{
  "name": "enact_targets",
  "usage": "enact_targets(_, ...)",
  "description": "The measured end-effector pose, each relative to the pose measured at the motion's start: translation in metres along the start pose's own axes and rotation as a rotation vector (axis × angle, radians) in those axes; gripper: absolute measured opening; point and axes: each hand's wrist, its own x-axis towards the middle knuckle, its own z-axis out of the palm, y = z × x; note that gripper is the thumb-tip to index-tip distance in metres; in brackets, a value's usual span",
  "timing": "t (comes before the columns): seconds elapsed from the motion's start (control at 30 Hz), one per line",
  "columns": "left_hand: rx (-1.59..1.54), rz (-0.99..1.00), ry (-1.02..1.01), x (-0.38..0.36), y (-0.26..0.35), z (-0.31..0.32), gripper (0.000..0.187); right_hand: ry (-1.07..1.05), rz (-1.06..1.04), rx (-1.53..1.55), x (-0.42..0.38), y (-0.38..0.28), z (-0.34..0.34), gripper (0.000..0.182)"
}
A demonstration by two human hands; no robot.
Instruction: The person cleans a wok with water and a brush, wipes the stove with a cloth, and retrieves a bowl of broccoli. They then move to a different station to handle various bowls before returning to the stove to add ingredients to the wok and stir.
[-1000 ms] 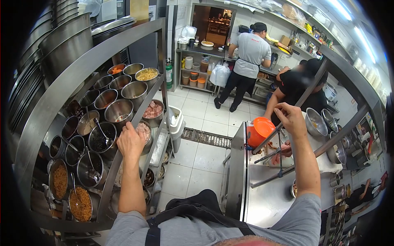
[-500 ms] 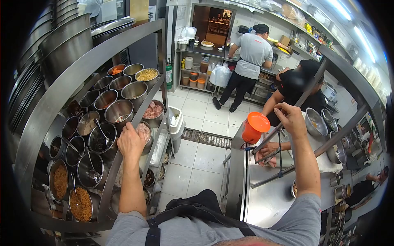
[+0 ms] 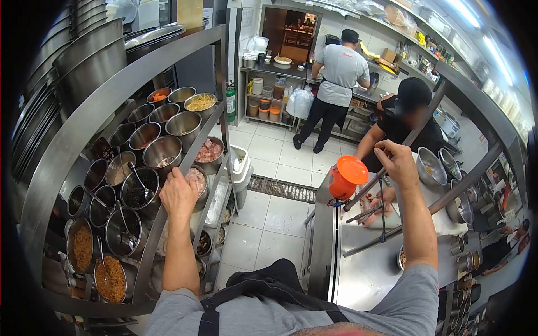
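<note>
My left hand (image 3: 179, 193) rests on the steel rail (image 3: 150, 246) of the rack to my left, fingers curled over it. Right beside it stand a bowl of pale raw meat (image 3: 196, 178) and a bowl of pink meat chunks (image 3: 209, 150). On the other side, my right hand (image 3: 397, 161) is bent at the wrist, its fingers closed at a slanting metal bar (image 3: 416, 121). An orange container (image 3: 348, 178) is close to that hand, on its left. Both palms are hidden from view.
Steel bowls of fried bits (image 3: 112, 280), several with spoons, fill the left rack. Across the right counter (image 3: 358, 274), a co-worker in black (image 3: 406, 129) handles meat on a board. Another person (image 3: 339, 78) stands at the back counter. A floor drain (image 3: 283, 189) crosses the tiles.
Neither of my hands has moved. The co-worker in black has shifted head and arms, with hands moving over the meat. The person at the back has turned slightly.
</note>
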Motion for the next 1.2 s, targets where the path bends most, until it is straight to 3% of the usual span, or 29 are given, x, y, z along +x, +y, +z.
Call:
enact_targets(0.27, 0.014, 0.024, 0.007, 0.000, -0.001, 0.001, 0.033, -0.018, 0.011, -0.008, 0.001, -0.003, 0.000, 0.015)
enact_targets(0.43, 0.061, 0.004, -0.043, -0.002, -0.011, 0.016, 0.050, -0.069, -0.004, -0.046, 0.000, 0.007, -0.001, 0.014)
enact_targets(0.47, 0.051, 0.066, 0.009, 0.000, -0.026, 0.034, 0.050, -0.031, -0.022, -0.002, -0.001, 0.017, 0.003, 0.015)
enact_targets(0.53, 0.132, 0.008, -0.067, 0.001, -0.019, 0.023, 0.047, -0.013, -0.071, -0.095, 0.000, 0.023, 0.003, 0.018)
enact_targets(0.63, 0.219, 0.027, -0.078, 0.009, -0.048, 0.057, 0.052, 0.000, 0.074, -0.099, 0.001, 0.018, 0.002, 0.020)
enact_targets(0.73, 0.188, -0.011, -0.142, 0.008, -0.027, 0.032, 0.052, 0.069, 0.007, -0.153, -0.001, 0.018, -0.003, 0.018)
enact_targets(0.8, 0.326, 0.269, 0.218, 0.001, -0.033, 0.037, 0.057, 0.087, 0.015, -0.179, -0.001, 0.022, 0.000, 0.017)
enact_targets(0.93, 0.260, 0.199, 0.156, 0.001, -0.023, 0.027, 0.050, 0.062, 0.013, -0.302, 0.001, 0.031, 0.000, 0.016)
enact_targets(1.0, 0.292, 0.293, 0.286, 0.000, -0.015, 0.016, 0.049, 0.024, 0.035, -0.352, 0.002, 0.030, -0.001, 0.015)
enact_targets(1.03, 0.277, 0.165, 0.078, 0.001, -0.014, 0.014, 0.048, -0.029, 0.076, -0.451, 0.004, 0.030, -0.001, 0.015)
enact_targets(1.2, 0.251, 0.126, -0.037, 0.001, -0.007, 0.005, 0.049, -0.149, 0.207, -0.643, 0.006, 0.049, 0.003, 0.016)
